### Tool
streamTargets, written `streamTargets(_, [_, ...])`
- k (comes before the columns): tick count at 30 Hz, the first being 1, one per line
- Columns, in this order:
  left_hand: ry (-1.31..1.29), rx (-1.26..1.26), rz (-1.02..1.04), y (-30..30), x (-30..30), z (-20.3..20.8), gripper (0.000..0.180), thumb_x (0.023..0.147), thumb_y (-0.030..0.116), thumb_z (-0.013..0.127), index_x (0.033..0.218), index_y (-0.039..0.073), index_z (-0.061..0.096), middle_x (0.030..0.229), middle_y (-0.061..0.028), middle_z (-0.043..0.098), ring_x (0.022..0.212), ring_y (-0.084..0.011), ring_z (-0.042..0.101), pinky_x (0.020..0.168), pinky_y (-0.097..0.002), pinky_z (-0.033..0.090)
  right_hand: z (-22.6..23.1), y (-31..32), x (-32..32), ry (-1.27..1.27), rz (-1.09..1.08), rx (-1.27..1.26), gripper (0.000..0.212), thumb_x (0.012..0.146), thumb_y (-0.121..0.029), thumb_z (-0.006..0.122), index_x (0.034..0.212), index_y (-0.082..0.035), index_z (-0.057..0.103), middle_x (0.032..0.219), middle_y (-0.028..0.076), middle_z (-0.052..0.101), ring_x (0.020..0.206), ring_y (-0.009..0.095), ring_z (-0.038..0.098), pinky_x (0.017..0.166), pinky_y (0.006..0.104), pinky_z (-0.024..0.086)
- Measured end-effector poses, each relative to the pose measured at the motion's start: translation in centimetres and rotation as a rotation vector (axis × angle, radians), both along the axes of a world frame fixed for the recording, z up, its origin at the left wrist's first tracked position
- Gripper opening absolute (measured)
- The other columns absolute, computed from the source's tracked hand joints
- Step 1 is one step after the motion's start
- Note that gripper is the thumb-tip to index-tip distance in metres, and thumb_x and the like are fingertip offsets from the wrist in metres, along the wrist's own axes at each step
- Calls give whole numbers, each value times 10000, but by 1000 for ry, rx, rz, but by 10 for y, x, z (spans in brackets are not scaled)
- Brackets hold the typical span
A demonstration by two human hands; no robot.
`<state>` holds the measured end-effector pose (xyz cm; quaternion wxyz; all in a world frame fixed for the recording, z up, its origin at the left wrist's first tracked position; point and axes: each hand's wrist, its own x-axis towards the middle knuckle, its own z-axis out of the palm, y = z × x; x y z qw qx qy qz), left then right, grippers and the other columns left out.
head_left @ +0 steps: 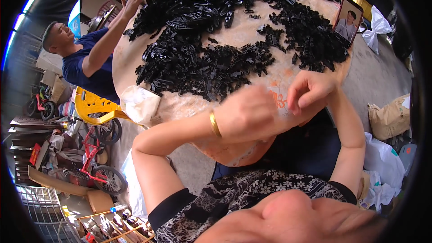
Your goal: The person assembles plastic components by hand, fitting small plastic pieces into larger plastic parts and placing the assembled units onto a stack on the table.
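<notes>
Evidently, clips (pixel 213 69) are lying heaped on the table (pixel 240 31), probably light, stiff, slippery, suiting a mid-body pinch. Left hand (pixel 249 113) and right hand (pixel 314 91) are hovering close together; whether either is gripping, I cannot tell.

Small, matte-black, toothed plastic clips (pixel 211 74): loose heap on near-left part of peach-coloured tabletop (pixel 245 29), pieces overlapping at all angles, just beyond the left hand (pixel 249 113). Second heap of the same small clips to the right, beyond the right hand (pixel 311 92); denser in the middle, thinning to scattered pieces at its left edge. Long, glossy-black, openwork plastic clips (pixel 193 2): piled across the far-left side, lying flat or tilted on one another, bright highlights along their ribs. A few strays lie singly between heaps. Individual pieces deep in the piles indistinguishable.
</notes>
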<state>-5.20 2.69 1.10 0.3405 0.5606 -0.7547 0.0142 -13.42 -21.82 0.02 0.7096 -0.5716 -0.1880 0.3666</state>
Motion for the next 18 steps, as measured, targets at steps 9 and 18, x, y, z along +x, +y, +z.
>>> streamTargets(9, [-69,318,1463,-45,239,13,743,774,713,451,1301,192,491,1410,-157,352,1332,-381,223,1056,-578,161,0,9,6,-64,-284,-56,251,830,-65,621,1061,33,605,925,98,660,817,132,633,669,221,505])
streamTargets(18, [-70,643,1278,-96,222,5,611,772,633,488,1193,203,591,1364,-79,414,1245,-389,364,992,-554,301,-9,11,6,-39,-310,-57,260,828,-22,611,1082,29,591,954,111,654,825,137,623,661,233,516])
